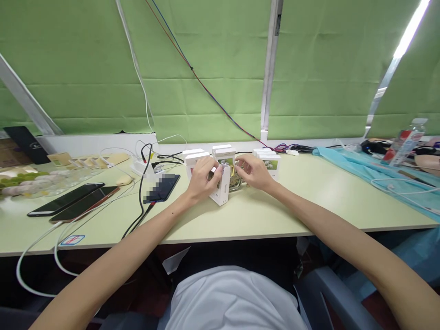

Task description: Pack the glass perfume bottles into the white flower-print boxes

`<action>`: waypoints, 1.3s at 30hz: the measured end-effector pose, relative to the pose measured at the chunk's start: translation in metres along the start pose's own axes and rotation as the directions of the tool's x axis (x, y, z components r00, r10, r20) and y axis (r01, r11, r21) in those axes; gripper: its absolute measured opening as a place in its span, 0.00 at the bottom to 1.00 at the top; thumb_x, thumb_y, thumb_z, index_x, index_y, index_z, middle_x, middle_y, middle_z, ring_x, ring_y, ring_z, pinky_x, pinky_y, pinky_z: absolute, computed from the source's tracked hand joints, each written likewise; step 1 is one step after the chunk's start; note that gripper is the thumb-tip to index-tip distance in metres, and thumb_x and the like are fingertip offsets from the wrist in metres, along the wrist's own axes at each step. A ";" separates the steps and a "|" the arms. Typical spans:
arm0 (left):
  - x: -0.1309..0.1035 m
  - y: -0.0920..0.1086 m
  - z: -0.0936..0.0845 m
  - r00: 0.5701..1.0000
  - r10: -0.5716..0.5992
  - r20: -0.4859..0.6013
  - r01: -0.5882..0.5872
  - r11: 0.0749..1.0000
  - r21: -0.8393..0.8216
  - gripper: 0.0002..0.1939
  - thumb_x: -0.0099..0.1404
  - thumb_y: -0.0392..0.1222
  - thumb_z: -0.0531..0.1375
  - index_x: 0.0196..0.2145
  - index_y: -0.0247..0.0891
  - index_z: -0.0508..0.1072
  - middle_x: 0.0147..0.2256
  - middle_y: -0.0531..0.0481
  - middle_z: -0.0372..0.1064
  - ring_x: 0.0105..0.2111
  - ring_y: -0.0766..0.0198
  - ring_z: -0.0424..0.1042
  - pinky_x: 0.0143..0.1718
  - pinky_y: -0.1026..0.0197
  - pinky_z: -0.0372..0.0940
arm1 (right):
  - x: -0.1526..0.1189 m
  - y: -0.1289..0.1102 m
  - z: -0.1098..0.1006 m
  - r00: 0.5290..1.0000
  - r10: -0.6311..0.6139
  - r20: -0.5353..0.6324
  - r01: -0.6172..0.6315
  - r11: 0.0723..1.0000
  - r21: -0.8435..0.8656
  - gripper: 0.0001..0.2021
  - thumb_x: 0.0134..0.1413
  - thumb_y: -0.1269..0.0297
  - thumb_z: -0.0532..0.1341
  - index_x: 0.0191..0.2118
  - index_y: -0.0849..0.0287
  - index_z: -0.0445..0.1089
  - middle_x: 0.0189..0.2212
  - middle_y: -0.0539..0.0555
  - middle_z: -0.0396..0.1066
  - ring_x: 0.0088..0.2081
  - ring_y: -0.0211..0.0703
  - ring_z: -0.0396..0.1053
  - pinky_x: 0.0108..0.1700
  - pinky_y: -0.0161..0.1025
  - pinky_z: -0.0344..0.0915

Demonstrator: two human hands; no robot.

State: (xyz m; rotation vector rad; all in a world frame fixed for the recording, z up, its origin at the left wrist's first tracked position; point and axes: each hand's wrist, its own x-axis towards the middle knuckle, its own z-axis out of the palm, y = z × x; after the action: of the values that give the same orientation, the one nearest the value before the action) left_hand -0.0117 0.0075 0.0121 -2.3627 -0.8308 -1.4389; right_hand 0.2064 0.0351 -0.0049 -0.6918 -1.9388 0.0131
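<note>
My left hand [203,179] is closed round the upper left side of a white box [224,187], which stands at a slant on the table. To its right, my right hand [255,172] is bent with fingertips drawn together near the box's edge; what they hold, if anything, I cannot make out. Between my hands lies a shiny, brownish metal-looking item [235,184], partly hidden. Behind them stand more white boxes with pictures on their fronts: one at the left [193,152], one in the middle [224,150] and one at the right [270,160].
On the left of the table [309,201] lie two dark phones [65,199] and another phone [168,185], with white and black cables around them. A blue plastic sheet [364,172] covers the right end, with a bottle [407,142] on it. A green curtain hangs behind.
</note>
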 end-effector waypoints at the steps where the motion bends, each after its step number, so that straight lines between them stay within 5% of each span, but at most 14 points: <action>1: 0.000 0.000 0.000 1.000 -0.008 -0.003 0.008 1.000 0.002 0.12 0.72 0.43 0.51 0.28 0.42 0.61 0.27 0.50 0.64 0.31 0.58 0.62 0.37 0.53 0.59 | 0.000 0.000 0.001 1.000 0.003 0.025 -0.002 1.000 -0.008 0.11 0.62 0.61 0.59 0.47 0.59 0.71 0.36 0.56 0.73 0.28 0.40 0.64 0.35 0.40 0.64; 9: -0.002 0.003 0.002 0.998 -0.067 0.009 0.067 0.998 0.003 0.08 0.67 0.39 0.55 0.29 0.42 0.61 0.29 0.49 0.67 0.33 0.58 0.65 0.38 0.53 0.60 | -0.005 0.003 0.010 0.973 -0.003 0.230 0.003 1.000 -0.002 0.26 0.61 0.57 0.61 0.62 0.61 0.62 0.44 0.61 0.74 0.41 0.50 0.69 0.45 0.47 0.66; 17: 0.000 0.005 0.000 0.995 -0.085 0.044 0.086 0.996 -0.022 0.07 0.65 0.41 0.56 0.30 0.42 0.61 0.30 0.50 0.65 0.34 0.59 0.63 0.38 0.54 0.61 | -0.006 0.005 0.008 0.921 0.096 0.377 -0.085 0.995 -0.044 0.28 0.58 0.58 0.65 0.62 0.62 0.61 0.41 0.58 0.73 0.35 0.46 0.68 0.40 0.42 0.63; 39: -0.005 0.011 0.006 0.997 -0.061 0.056 0.061 0.998 0.006 0.12 0.61 0.43 0.62 0.34 0.42 0.60 0.38 0.46 0.67 0.43 0.53 0.64 0.46 0.50 0.63 | -0.006 -0.008 0.004 0.892 0.163 0.422 -0.127 0.986 -0.113 0.33 0.58 0.60 0.60 0.67 0.62 0.53 0.36 0.56 0.73 0.29 0.46 0.66 0.32 0.39 0.58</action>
State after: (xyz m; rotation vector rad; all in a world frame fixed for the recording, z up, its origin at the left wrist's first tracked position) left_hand -0.0028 0.0001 0.0054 -2.4042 -0.9275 -1.3980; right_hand 0.2012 0.0271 -0.0096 -0.9501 -2.3140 0.1950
